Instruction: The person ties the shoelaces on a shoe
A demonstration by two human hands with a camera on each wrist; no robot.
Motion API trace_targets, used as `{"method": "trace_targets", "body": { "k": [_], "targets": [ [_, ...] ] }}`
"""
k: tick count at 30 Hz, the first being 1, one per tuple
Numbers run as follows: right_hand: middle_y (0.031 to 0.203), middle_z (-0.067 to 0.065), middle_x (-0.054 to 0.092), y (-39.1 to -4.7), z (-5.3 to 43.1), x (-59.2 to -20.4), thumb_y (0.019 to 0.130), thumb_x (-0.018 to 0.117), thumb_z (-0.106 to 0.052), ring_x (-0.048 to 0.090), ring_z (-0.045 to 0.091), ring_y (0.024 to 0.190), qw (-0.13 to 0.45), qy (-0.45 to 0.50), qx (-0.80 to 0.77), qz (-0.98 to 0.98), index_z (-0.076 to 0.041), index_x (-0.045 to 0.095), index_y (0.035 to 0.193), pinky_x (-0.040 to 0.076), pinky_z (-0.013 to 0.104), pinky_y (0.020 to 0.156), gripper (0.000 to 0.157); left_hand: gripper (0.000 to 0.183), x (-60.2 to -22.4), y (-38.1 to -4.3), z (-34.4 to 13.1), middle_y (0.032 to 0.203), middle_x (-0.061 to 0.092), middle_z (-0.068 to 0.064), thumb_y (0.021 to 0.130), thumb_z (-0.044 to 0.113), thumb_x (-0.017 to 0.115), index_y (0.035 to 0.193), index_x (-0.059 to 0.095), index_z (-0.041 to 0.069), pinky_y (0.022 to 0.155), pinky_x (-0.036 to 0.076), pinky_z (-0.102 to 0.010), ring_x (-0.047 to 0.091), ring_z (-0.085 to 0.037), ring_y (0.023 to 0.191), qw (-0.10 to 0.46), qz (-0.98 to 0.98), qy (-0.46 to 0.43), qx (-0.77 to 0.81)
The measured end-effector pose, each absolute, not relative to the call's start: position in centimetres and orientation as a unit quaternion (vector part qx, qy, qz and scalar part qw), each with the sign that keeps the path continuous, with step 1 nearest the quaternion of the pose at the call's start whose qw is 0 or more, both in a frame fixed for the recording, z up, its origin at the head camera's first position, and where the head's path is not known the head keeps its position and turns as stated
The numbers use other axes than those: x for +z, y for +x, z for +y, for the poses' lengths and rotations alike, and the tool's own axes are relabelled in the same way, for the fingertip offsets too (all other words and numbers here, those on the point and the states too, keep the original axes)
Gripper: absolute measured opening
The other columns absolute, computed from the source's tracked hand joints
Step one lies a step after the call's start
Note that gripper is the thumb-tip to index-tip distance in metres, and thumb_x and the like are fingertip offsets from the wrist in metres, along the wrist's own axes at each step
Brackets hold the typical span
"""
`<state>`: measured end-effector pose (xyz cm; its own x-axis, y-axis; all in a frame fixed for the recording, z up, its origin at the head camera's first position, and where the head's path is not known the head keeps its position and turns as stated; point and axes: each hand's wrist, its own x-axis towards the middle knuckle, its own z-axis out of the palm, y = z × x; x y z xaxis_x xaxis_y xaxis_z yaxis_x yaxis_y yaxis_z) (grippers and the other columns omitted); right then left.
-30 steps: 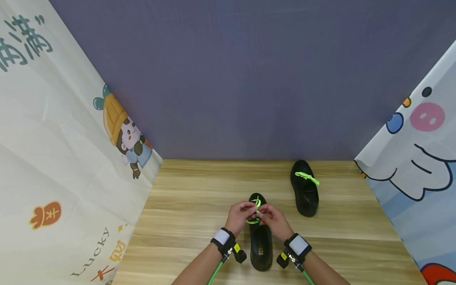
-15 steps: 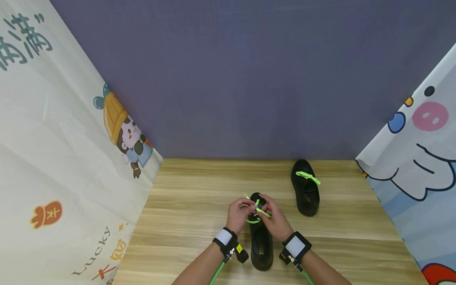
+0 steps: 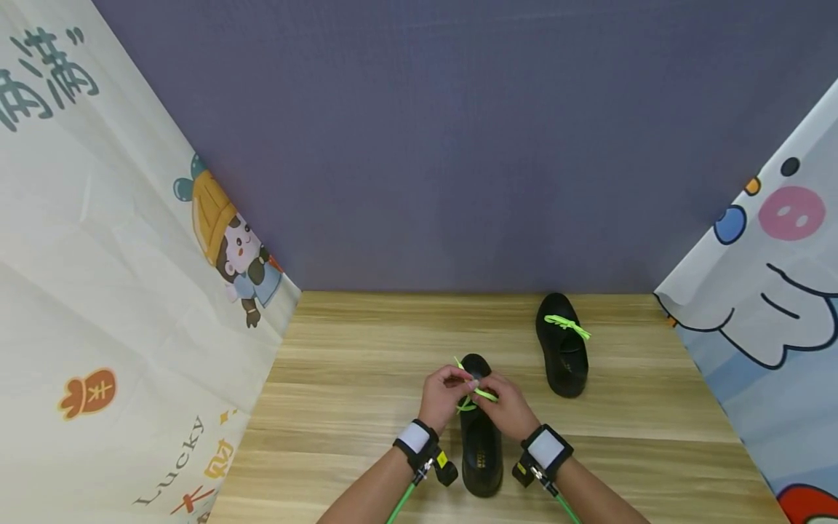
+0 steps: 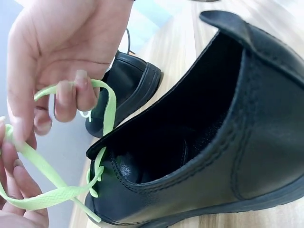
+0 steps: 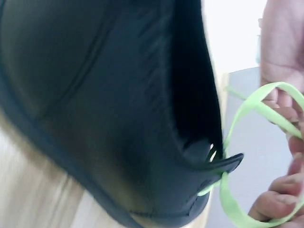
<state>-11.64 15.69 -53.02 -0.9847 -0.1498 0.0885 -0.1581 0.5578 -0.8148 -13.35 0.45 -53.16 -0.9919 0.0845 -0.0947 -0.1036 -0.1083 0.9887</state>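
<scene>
A black shoe [image 3: 482, 466] stands on the wood-grain surface, toe pointing away, with a bright green shoelace [image 3: 486, 394] through its front eyelets. Over its toe end, my left hand [image 3: 440, 397] comes from the left and pinches the lace between thumb and fingers. From the other side my right hand [image 3: 509, 413] also pinches it, fingertips meeting those of the left. In the left wrist view the lace [image 4: 52, 197] crosses itself between the hands, and one strand curves over the right hand's curled fingers [image 4: 65, 100]. A wide loop of lace [image 5: 232, 199] shows in the right wrist view.
A second black shoe [image 3: 566, 364] with its green lace tied in a bow [image 3: 566, 326] stands further back on the right. A grey-purple panel [image 3: 471, 182] rises behind the wood-grain surface [image 3: 353, 342]. Printed cloths [image 3: 131, 291] flank both sides.
A lace strand that stood up between the hands now lies toward the right hand. The right hand's fingers spread forward, then drew back in against the left fingertips. The shoes stay put.
</scene>
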Motion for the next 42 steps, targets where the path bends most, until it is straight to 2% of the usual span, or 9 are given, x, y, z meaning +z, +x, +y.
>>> {"method": "trace_targets", "body": {
  "k": [3,7,11,17,24,28,32,36,42],
  "targets": [
    [0.094,-0.003,0.061,-11.8,15.9,-53.1,0.09,0.074,-0.004,0.055,0.013,0.089,-0.028,0.073,0.49,-0.868,-0.013,0.068,0.088,0.048,0.03,0.082,0.011,0.014,-53.2,-13.4,0.5,0.088,0.066,-0.004,0.083,-0.001,0.078,0.094,0.071,-0.005,0.068,0.049,-0.021,0.06,-0.011,0.077,0.06,0.672,-0.006,0.738],
    [0.095,0.002,0.063,-11.7,16.1,-53.0,0.095,0.068,-0.008,0.056,0.015,0.082,-0.083,0.047,0.532,-0.841,-0.008,0.065,0.096,0.049,0.03,0.073,0.003,0.014,-53.3,-13.4,0.5,0.088,0.066,-0.003,0.084,-0.001,0.077,0.095,0.07,-0.005,0.067,0.049,-0.021,0.06,-0.01,0.077,0.064,0.678,-0.009,0.732],
    [0.094,0.01,0.067,-11.6,16.2,-52.7,0.097,0.064,-0.006,0.061,0.02,0.077,-0.115,0.022,0.583,-0.804,0.001,0.059,0.106,0.05,0.029,0.067,0.012,0.013,-53.5,-13.6,0.5,0.087,0.066,-0.005,0.085,-0.001,0.076,0.095,0.07,-0.006,0.066,0.048,-0.02,0.059,-0.01,0.076,0.068,0.687,-0.011,0.723],
    [0.094,0.007,0.063,-11.4,16.1,-52.6,0.095,0.066,-0.006,0.057,0.017,0.08,-0.097,0.004,0.581,-0.808,-0.002,0.061,0.102,0.047,0.028,0.069,0.01,0.013,-53.7,-13.5,0.5,0.088,0.067,-0.01,0.085,-0.001,0.077,0.095,0.07,-0.007,0.063,0.046,-0.019,0.058,-0.01,0.075,0.063,0.692,-0.009,0.719],
    [0.096,0.01,0.065,-11.3,16.4,-52.9,0.092,0.066,-0.001,0.066,0.017,0.082,-0.095,-0.001,0.608,-0.788,0.001,0.059,0.099,0.054,0.027,0.071,0.01,0.015,-53.6,-13.1,0.5,0.087,0.066,-0.004,0.085,0.005,0.079,0.094,0.071,-0.002,0.065,0.05,-0.023,0.059,-0.01,0.075,0.069,0.686,0.002,0.725],
    [0.093,0.013,0.069,-11.3,16.8,-52.9,0.095,0.064,-0.002,0.064,0.017,0.075,-0.108,0.013,0.621,-0.776,0.004,0.054,0.109,0.05,0.027,0.064,0.019,0.015,-53.7,-13.1,0.4,0.084,0.066,-0.002,0.084,0.007,0.08,0.094,0.071,-0.001,0.067,0.053,-0.03,0.06,-0.01,0.074,0.071,0.687,0.002,0.723],
    [0.089,0.016,0.07,-11.2,17.0,-52.8,0.099,0.06,-0.003,0.063,0.018,0.072,-0.117,0.038,0.628,-0.769,0.002,0.047,0.122,0.046,0.026,0.061,0.028,0.015,-53.8,-13.1,0.4,0.084,0.065,-0.002,0.085,0.007,0.079,0.094,0.071,0.0,0.066,0.051,-0.027,0.059,-0.011,0.074,0.076,0.692,-0.004,0.718],
    [0.094,0.017,0.07,-10.9,17.1,-52.8,0.099,0.058,-0.002,0.064,0.018,0.078,-0.108,0.07,0.635,-0.762,0.001,0.048,0.125,0.05,0.027,0.068,0.028,0.014,-53.7,-13.1,0.5,0.089,0.065,-0.006,0.086,0.004,0.077,0.096,0.07,-0.003,0.065,0.048,-0.022,0.058,-0.011,0.076,0.077,0.693,-0.009,0.717],
    [0.107,0.02,0.07,-10.8,17.1,-53.4,0.09,0.071,0.001,0.067,0.016,0.095,-0.073,0.106,0.648,-0.751,0.002,0.056,0.124,0.054,0.028,0.081,0.037,0.016,-51.9,-12.6,0.5,0.09,0.065,-0.008,0.087,-0.002,0.073,0.099,0.067,-0.011,0.066,0.047,-0.021,0.057,-0.012,0.078,0.075,0.689,-0.007,0.721]
  ]
}}
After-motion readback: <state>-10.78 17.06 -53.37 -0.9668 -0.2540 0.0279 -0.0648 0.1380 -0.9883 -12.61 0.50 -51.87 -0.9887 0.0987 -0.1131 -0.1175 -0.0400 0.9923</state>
